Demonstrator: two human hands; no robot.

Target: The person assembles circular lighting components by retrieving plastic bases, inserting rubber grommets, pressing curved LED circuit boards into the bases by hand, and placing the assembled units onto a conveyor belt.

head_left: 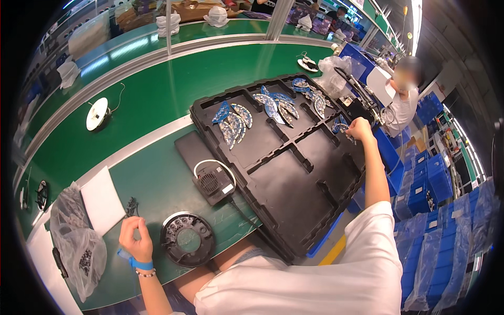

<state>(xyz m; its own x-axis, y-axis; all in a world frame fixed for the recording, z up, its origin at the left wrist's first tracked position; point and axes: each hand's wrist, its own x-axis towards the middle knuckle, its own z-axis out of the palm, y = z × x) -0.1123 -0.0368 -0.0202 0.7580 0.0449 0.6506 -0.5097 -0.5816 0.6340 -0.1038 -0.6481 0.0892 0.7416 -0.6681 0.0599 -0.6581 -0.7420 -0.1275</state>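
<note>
My right hand [359, 129] reaches across the black divided tray [273, 149] to its far right compartment. Its fingers close on one of the small curved blue circuit boards [340, 126] there. Several more leaf-shaped boards [231, 126] lie in the far compartments. My left hand [136, 237], with a blue wrist strap [137, 261], is over the green bench with curled fingers; what they hold, if anything, is hidden. Right beside it are a heap of small black screws [132, 206] and a round black housing [187, 239] with a ring of openings.
A black boxy device [214, 185] with a white cord sits against the tray. At the left are a plastic bag [81, 247] of small dark parts and a white sheet [103, 202]. White round units [97, 114] rest on the green belt [152, 89]. Another person [401, 100] works at the right.
</note>
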